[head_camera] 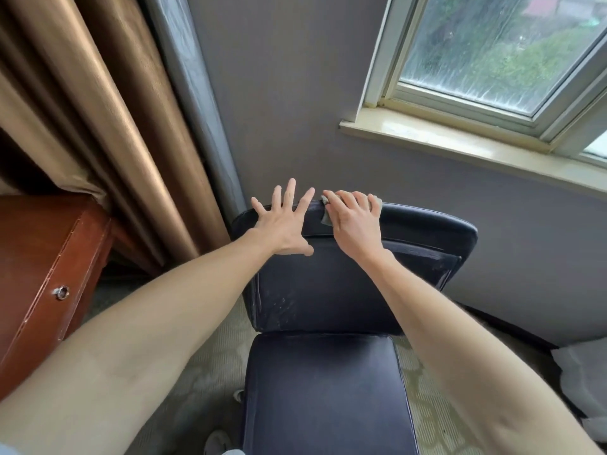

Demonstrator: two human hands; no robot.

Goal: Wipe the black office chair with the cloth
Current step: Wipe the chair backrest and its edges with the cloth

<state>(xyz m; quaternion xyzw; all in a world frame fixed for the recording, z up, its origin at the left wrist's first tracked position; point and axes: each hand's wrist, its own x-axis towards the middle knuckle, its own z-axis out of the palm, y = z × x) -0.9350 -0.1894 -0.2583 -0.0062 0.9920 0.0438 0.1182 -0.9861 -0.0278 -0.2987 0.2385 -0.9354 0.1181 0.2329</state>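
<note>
The black office chair (328, 290) stands in front of me, backrest toward the wall and seat toward me. My left hand (284, 221) lies with fingers spread over the left part of the backrest's top edge. My right hand (353, 221) presses a small grey cloth (326, 216) onto the top edge just right of the left hand, fingers curled over it. Only the cloth's edges show under the hand. Pale dusty marks dot the lower left of the backrest.
A reddish wooden cabinet (49, 277) stands at the left with brown curtains (98, 126) behind it. The grey wall (289, 93) is close behind the chair, and a window sill (460, 142) juts out upper right. White bags (584, 382) lie on the carpet at the right.
</note>
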